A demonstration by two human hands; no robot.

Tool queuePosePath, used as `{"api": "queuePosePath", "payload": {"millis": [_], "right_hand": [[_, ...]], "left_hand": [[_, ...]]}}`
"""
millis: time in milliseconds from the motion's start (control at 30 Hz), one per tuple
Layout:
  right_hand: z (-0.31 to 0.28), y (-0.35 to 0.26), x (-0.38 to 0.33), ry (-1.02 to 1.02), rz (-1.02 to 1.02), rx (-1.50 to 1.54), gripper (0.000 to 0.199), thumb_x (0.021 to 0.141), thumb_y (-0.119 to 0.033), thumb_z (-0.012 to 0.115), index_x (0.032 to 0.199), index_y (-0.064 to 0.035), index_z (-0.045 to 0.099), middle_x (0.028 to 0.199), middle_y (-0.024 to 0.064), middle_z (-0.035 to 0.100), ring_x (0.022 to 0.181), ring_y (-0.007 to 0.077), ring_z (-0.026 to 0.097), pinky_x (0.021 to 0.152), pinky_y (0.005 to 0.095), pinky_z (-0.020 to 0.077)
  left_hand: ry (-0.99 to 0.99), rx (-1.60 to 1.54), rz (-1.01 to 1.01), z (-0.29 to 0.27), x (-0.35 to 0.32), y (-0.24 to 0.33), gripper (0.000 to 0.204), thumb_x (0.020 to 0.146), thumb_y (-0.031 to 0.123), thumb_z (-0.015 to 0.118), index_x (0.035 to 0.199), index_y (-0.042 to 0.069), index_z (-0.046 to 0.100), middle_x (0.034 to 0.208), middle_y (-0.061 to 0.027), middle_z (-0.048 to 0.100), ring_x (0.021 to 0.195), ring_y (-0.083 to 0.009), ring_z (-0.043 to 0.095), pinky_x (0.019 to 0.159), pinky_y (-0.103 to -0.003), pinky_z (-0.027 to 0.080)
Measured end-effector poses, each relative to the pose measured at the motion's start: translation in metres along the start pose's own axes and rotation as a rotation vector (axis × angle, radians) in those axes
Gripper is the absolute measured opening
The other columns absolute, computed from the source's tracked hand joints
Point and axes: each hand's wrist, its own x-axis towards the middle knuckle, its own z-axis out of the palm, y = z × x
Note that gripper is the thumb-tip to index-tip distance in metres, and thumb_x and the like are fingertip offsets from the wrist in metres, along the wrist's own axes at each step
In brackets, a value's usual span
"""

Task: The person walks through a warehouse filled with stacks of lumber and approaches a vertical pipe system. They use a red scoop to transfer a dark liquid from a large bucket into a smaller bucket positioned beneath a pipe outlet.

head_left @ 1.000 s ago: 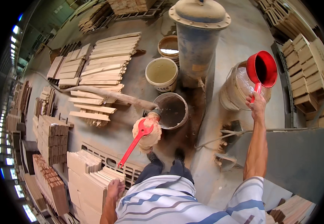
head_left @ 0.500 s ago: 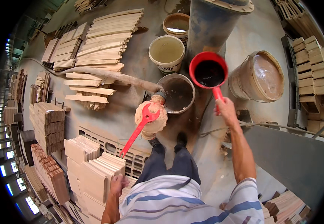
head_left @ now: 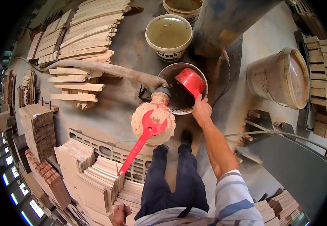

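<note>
My right hand (head_left: 202,110) grips the handle of a red plastic dipper (head_left: 192,81). The dipper is tipped over inside a round bucket (head_left: 202,73) with a dark interior, its outer wall facing me and its mouth hidden. Low in the picture, my left hand (head_left: 121,214) hangs with loosely bent fingers beside stacked pale boards (head_left: 99,188), nothing seen in it. Left of the bucket, a thick hose (head_left: 125,73) joins a crusted, round-topped fitting (head_left: 140,116). A red spanner-shaped tool (head_left: 135,148) lies across that fitting, touched by neither hand.
A pale bucket of cloudy liquid (head_left: 170,34) stands beyond the dark one, another bucket (head_left: 182,8) behind it. At right is a large lidded bucket (head_left: 280,77); a big cylinder (head_left: 227,22) rises at the back. Wood strips (head_left: 90,32) lie left. A grey panel (head_left: 284,158) borders my right.
My right hand has brought the dipper, which was upright with dark liquid in it, down and left into the bucket and tipped it. My left hand is lower in the picture as the view has shifted.
</note>
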Motion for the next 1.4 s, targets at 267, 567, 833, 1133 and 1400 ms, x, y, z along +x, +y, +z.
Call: {"api": "queuePosePath", "payload": {"millis": [267, 567, 833, 1133, 1400], "right_hand": [[0.054, -0.016, 0.03, -0.097, 0.084, 0.051, 0.047, 0.077, -0.013, 0.057, 0.114, 0.0028, 0.034, 0.095, 0.0242, 0.054, 0.083, 0.036, 0.062, 0.071, 0.0392, 0.0525], [0.128, -0.018, 0.067, -0.075, 0.226, 0.614, 0.026, 0.073, -0.017, 0.054, 0.091, 0.0003, 0.051, 0.088, 0.0273, 0.061, 0.076, 0.0393, 0.061, 0.073, 0.0422, 0.0487], [0.074, -0.012, 0.032, -0.377, 0.581, 1.779, 0.004, 0.078, -0.006, 0.05, 0.076, -0.0043, 0.047, 0.062, 0.0031, 0.045, 0.043, 0.0099, 0.041, 0.034, 0.0216, 0.0313], [0.064, 0.015, -0.001, -0.407, 0.517, 1.927, 0.011, 0.078, -0.008, 0.051, 0.089, -0.0048, 0.053, 0.068, 0.0037, 0.049, 0.047, 0.0079, 0.044, 0.037, 0.0198, 0.0348], [0.023, 0.031, -0.042, -0.468, 0.437, 1.966, 0.034, 0.08, -0.009, 0.053, 0.114, -0.0043, 0.05, 0.073, 0.004, 0.052, 0.049, 0.0068, 0.047, 0.039, 0.0191, 0.0377]], "left_hand": [[-0.14, 0.002, 0.0, 0.002, 0.007, 0.015, 0.029, 0.087, 0.036, 0.054, 0.093, 0.009, 0.051, 0.082, -0.008, 0.057, 0.074, -0.0198, 0.058, 0.072, -0.035, 0.052], [-0.047, -0.024, 0.036, -0.007, 0.022, 0.017, 0.025, 0.087, 0.034, 0.056, 0.091, 0.01, 0.052, 0.077, -0.0049, 0.056, 0.071, -0.0175, 0.057, 0.068, -0.033, 0.05], [-0.083, 0.078, 0.09, 0.028, -0.006, 0.048, 0.024, 0.088, 0.029, 0.049, 0.087, 0.005, 0.052, 0.072, -0.0053, 0.053, 0.064, -0.0158, 0.053, 0.061, -0.029, 0.048], [-0.066, 0.131, 0.158, 0.038, -0.01, 0.056, 0.03, 0.086, 0.031, 0.046, 0.091, 0.003, 0.052, 0.077, -0.0062, 0.051, 0.068, -0.0178, 0.051, 0.06, -0.029, 0.047], [-0.139, 1.051, 0.565, -0.038, 0.1, 0.0, 0.025, 0.079, 0.025, 0.062, 0.092, 0.007, 0.049, 0.069, -0.0053, 0.055, 0.053, -0.0141, 0.051, 0.05, -0.029, 0.046]]}}
